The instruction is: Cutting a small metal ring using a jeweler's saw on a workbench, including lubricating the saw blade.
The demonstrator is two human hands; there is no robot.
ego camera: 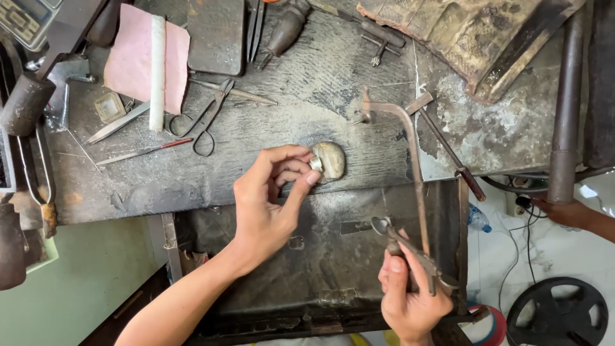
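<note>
The left hand covers most of a small silvery piece, too small to identify; the right hand hides the saw frame handle

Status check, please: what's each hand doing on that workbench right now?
Left hand pinches a small silvery piece against the worn peg. Right hand grips the saw frame by its handle. Scissors lie apart, clear of both.
</note>
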